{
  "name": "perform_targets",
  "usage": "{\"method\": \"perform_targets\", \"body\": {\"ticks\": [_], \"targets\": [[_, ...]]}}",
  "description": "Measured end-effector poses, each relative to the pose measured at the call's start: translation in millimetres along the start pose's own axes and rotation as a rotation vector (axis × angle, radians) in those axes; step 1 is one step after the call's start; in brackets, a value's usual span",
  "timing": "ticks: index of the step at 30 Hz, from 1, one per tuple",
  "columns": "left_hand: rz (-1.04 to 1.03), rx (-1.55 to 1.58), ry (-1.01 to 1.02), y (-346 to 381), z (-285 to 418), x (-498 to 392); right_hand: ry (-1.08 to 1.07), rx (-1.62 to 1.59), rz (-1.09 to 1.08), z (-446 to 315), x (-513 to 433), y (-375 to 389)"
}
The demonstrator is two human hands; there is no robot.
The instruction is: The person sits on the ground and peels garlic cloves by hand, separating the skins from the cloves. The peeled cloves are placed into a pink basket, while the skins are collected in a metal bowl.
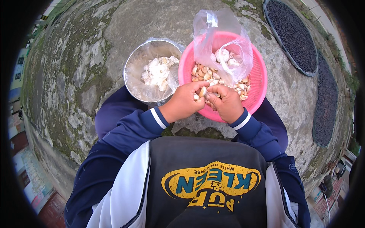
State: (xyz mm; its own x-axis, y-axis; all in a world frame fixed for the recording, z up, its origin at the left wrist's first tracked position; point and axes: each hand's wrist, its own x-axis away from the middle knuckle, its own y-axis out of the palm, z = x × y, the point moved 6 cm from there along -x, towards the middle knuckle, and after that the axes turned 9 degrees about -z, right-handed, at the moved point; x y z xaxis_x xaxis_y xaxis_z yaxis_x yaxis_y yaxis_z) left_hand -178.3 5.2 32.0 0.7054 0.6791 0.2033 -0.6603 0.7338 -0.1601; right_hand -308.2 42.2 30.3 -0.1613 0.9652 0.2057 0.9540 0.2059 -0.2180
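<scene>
My left hand [184,98] holds garlic cloves [202,92] between thumb and fingers, over the near edge of a pink plastic basket [259,85]. My right hand [227,102] meets it from the other side, its thumb and forefinger pinched close to the same cloves; whether it grips one is hard to tell. Loose unpeeled cloves [206,73] lie in the basket. A clear plastic bag [242,48] with whole garlic bulbs [222,55] rests on top of them. To the left, a round bucket lined with plastic [134,68] contains white garlic skins [159,72].
The basket and bucket stand side by side near my knees on rough, mossy concrete [142,20]. At the upper right lies a round tray of small dark berries or seeds [293,34], with another long dark spread [326,105] below it.
</scene>
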Motion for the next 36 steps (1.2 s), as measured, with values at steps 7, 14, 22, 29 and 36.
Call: {"method": "perform_targets", "body": {"ticks": [7, 14, 22, 29, 36], "targets": [[0.032, -0.246, 0.085, -1, 13, 2, 0.026, 0.068, -0.013, -1, 1, 2], [0.057, -0.289, 0.124, 0, 7, 3, 0.093, -0.064, -0.026, 6, 1, 2], [-0.014, 0.014, -0.038, 2, -4, 1, 0.116, -0.092, -0.069, 3, 1, 1], [0.021, -0.208, 0.063, 2, 5, 3, 0.081, 0.011, -0.099, -5, 1, 2], [0.001, -0.169, 0.05, 2, 4, 3, 0.09, 0.017, -0.079, 1, 1, 1]]}}
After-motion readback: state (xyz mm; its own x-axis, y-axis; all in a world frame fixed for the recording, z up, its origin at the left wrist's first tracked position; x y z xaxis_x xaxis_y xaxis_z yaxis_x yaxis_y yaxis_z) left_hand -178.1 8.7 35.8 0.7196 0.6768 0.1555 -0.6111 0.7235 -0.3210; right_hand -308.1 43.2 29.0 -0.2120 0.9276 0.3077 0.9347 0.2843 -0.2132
